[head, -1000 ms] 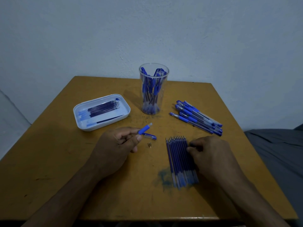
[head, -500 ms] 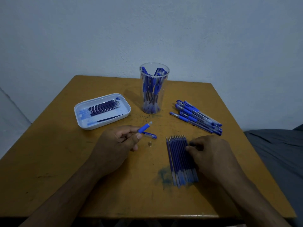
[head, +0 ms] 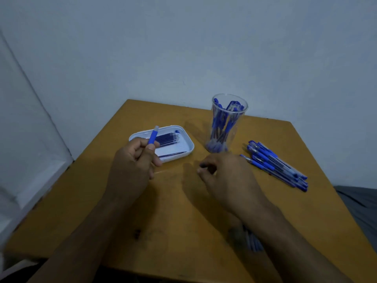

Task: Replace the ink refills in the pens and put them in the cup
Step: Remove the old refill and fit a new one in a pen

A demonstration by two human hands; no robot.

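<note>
My left hand (head: 134,160) grips a blue pen barrel (head: 153,137) and holds it upright over the near edge of the white tray (head: 184,137). My right hand (head: 224,178) hovers mid-table with thumb and forefinger pinched. A thin, blurred ink refill (head: 163,171) seems to reach left from that pinch. The row of new refills (head: 252,241) lies mostly hidden under my right forearm. A clear cup (head: 229,111) with several blue pens stands at the back. The loose cap and tip are out of sight.
The tray holds several dark refills (head: 168,138). A pile of blue pens (head: 275,164) lies to the right of the cup. The wooden table (head: 142,221) stands against a wall, with a wall corner on the left and grey fabric (head: 361,203) on the right.
My head has turned left. My left hand has lifted the barrel up and left over the tray. My right hand has left the refill row and moved left, towards the table's middle.
</note>
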